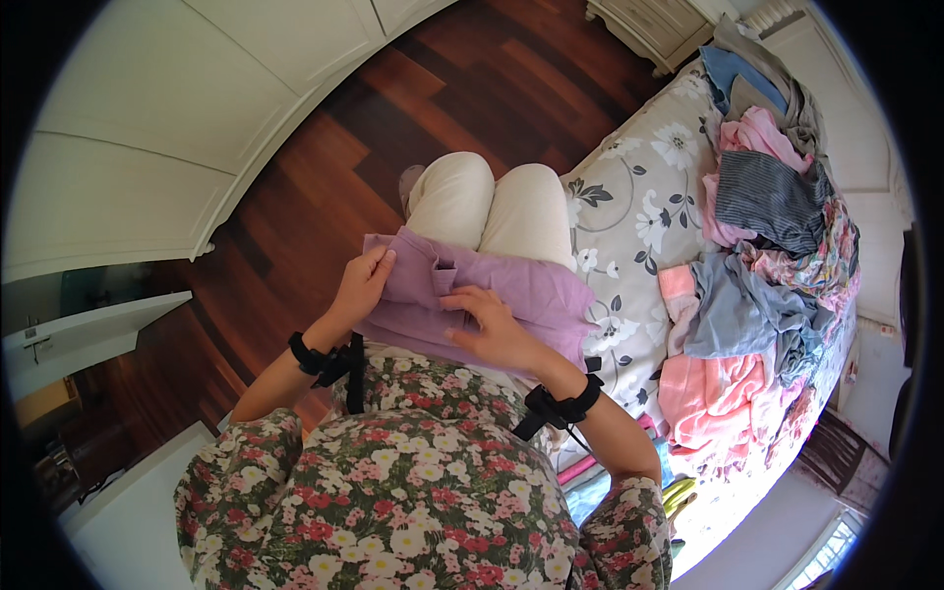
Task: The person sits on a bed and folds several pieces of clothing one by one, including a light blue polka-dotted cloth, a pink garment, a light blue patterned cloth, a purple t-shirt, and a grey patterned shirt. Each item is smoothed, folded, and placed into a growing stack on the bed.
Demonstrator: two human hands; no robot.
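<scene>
A purple cloth garment (531, 284) lies across my lap, over the cream trousers (451, 195) on my legs. My left hand (361, 284) pinches the garment's left edge between thumb and fingers. Over the garment's middle, my right hand (490, 328) has its fingers apart and bent, with the fingertips at the cloth. Just above those fingertips a small folded tab or band of the same purple fabric stands up. How the cloth lies beneath my right palm is hidden.
To my right, a bed with a floral sheet (623, 210) carries heaped clothes, among them a striped dark cloth (771, 195), a grey-blue garment (737, 306) and a coral garment (712, 402). White cabinet doors (169, 96) stand at upper left above the wooden floor (310, 192). A drawer cabinet (653, 29) stands beyond the bed.
</scene>
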